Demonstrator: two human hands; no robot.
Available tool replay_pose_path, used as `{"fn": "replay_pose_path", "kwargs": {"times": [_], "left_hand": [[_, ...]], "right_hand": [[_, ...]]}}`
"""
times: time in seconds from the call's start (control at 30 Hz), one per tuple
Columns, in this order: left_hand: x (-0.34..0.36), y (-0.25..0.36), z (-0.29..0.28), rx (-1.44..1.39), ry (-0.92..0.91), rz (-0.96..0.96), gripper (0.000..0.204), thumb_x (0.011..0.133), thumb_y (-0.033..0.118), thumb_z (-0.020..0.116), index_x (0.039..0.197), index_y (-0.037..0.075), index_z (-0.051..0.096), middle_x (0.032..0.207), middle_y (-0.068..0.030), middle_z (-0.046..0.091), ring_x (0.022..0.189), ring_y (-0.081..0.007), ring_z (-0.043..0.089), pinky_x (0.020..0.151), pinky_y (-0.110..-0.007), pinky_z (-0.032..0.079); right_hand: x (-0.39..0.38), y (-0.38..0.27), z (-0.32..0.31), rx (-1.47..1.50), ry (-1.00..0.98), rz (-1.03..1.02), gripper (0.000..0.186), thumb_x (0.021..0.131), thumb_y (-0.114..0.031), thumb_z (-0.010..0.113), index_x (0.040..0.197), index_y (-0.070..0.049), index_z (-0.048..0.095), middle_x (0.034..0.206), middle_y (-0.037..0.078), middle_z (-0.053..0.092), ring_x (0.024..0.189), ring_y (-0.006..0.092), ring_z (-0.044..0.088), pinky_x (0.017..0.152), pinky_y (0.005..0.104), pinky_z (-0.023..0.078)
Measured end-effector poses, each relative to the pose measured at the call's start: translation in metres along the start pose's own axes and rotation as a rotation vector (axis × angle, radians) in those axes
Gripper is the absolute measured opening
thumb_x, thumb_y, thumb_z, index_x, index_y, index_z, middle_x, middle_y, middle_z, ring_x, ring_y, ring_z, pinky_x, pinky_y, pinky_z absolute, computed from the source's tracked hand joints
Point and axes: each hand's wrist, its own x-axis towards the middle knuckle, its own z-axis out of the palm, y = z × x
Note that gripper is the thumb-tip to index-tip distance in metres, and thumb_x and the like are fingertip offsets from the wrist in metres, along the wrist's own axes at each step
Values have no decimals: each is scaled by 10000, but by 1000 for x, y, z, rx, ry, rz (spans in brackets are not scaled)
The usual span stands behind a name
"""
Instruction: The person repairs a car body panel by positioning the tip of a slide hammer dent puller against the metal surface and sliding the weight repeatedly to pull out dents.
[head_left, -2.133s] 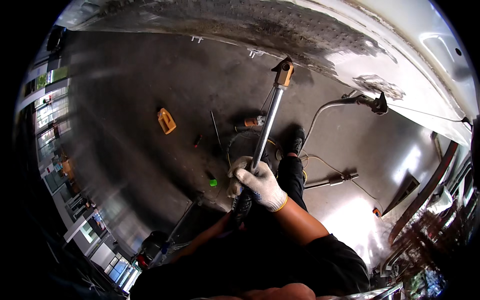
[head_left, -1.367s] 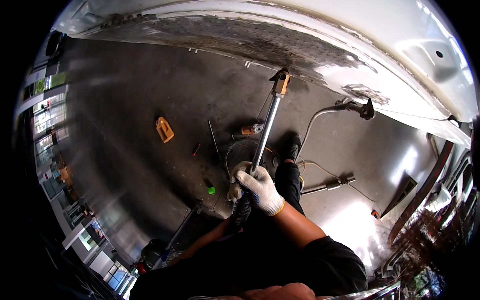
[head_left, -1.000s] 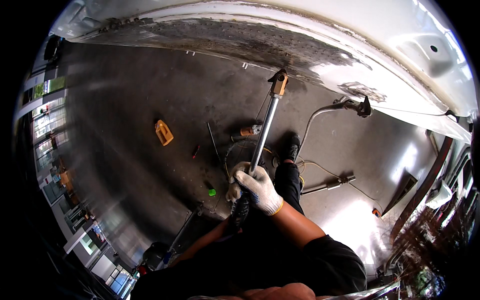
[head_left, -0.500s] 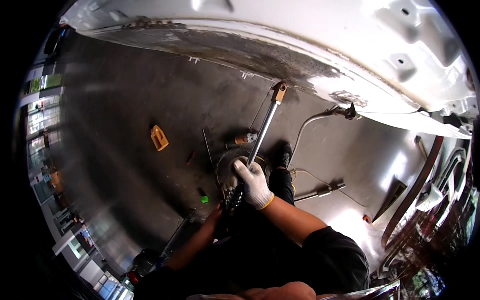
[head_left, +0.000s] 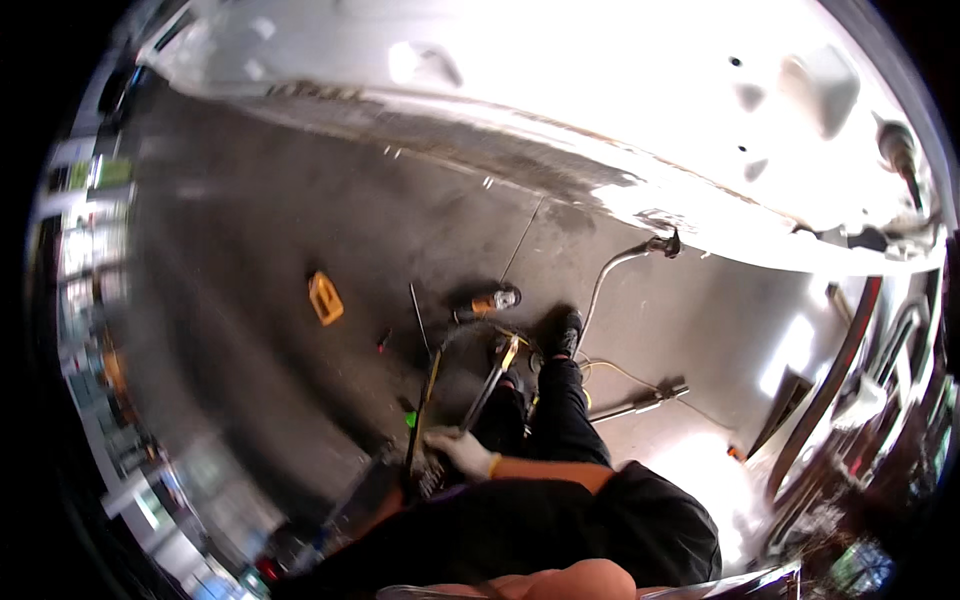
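My gloved right hand (head_left: 462,452) is low in front of my body, closed around the lower end of a rod tool (head_left: 490,388). This tool has a long silver shaft and a copper-coloured block at its tip, which now points at the floor beside my shoes. Beside it, my left hand (head_left: 424,470) is dark and smeared, so its fingers cannot be made out. Above, the worn lower edge of a white car body panel (head_left: 590,185) runs across the view, apart from the tool.
A cable with a clamp (head_left: 664,243) reaches the panel's edge. On the floor lie an orange power tool (head_left: 495,300), a yellow-orange plastic piece (head_left: 324,298), a thin rod (head_left: 418,315) and a silver bar tool (head_left: 645,402). Trim parts (head_left: 845,370) stand at right.
The rod tool has come away from the panel's lower edge and swung down toward me. Both hands have moved lower and left, and my view has shifted slightly.
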Motion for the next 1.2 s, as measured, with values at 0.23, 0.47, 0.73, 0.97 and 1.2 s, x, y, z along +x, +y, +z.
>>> {"fn": "replay_pose_path", "kwargs": {"times": [0.23,0.47,0.73,0.97,1.2], "left_hand": [[-34,-1,36,-43,-31,-86,671,1015,441,629,1613,224,416,1209,-55,687,866,-226,683,668,-455,581],[-24,25,59,-42,-128,-144,657,1027,439,623,1611,221,417,1200,-49,684,861,-217,681,670,-442,582],[-31,42,69,-25,-186,-181,640,1041,436,616,1609,217,418,1190,-43,680,855,-207,678,672,-427,584],[-33,54,71,-37,-183,-170,626,1053,434,610,1607,213,419,1181,-37,676,850,-199,676,674,-414,586],[-32,62,76,-32,-200,-173,612,1065,432,604,1605,210,420,1172,-32,673,845,-190,673,675,-401,588]], "right_hand": [[5,-138,-40,551,43,14,298,1117,-274,549,961,-26,600,637,134,588,546,311,611,588,461,538],[-10,-158,-40,429,61,-178,281,1124,-251,559,1009,-6,633,664,131,612,530,273,608,566,440,541],[-11,-178,-53,551,4,-164,312,1118,-257,559,964,0,648,622,123,581,519,287,583,527,426,497],[-16,-187,-54,589,7,-130,261,1089,-241,615,988,-3,651,730,118,630,509,252,596,495,427,523],[-19,-195,-51,554,5,-153,284,1104,-259,589,984,-10,652,668,116,604,510,268,588,503,420,510]]}}
